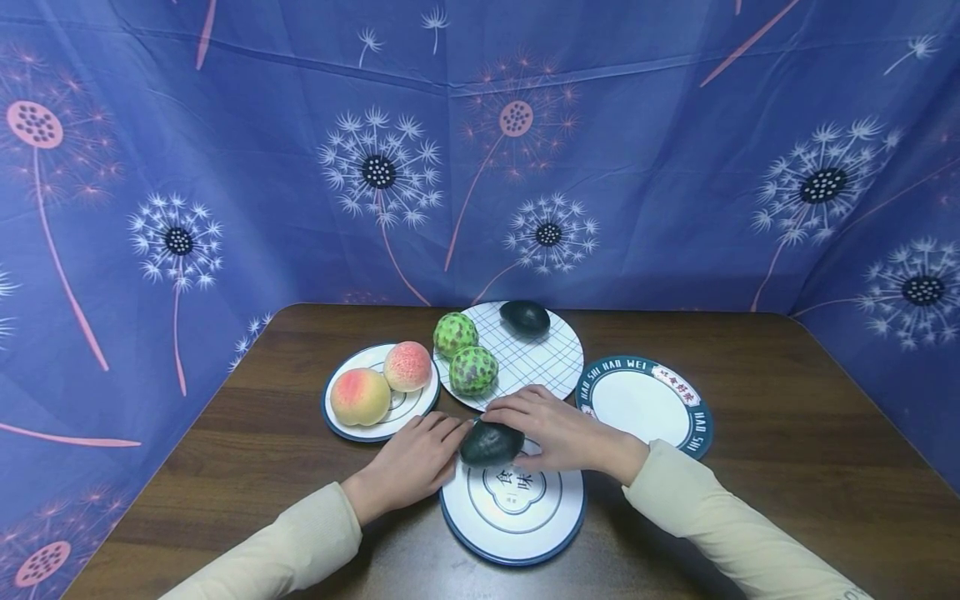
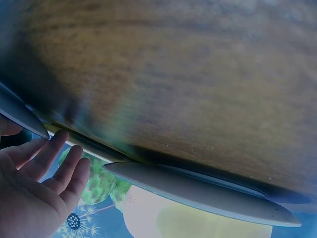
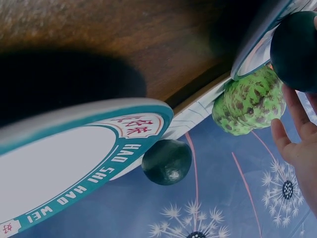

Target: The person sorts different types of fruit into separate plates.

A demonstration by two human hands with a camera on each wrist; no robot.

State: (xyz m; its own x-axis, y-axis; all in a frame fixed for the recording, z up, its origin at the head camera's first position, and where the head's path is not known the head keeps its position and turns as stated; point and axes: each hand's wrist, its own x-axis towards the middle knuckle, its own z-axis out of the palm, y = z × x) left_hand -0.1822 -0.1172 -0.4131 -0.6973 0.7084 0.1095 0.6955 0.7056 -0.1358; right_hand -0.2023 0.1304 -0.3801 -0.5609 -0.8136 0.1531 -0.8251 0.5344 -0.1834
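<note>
A dark green avocado (image 1: 489,445) sits at the back of the near white plate (image 1: 513,533), which has a blue rim and printed characters. From above and the right, my right hand (image 1: 555,432) grips it, fingers over its far side and thumb at its lower right. My left hand (image 1: 414,463) is at the avocado's left side, fingertips right at it, the other fingers loosely extended. In the right wrist view the avocado (image 3: 295,52) shows at the fingertips. In the left wrist view the left fingers (image 2: 74,173) are spread beside the plate's edge.
Behind, a checked plate (image 1: 543,375) carries two green custard apples (image 1: 473,371) and another avocado (image 1: 526,318). Two peaches (image 1: 361,397) lie on the left plate (image 1: 340,431). At right stands a green-rimmed plate (image 1: 637,407). A blue dandelion-print cloth (image 1: 637,167) hangs behind the wooden table (image 1: 787,442).
</note>
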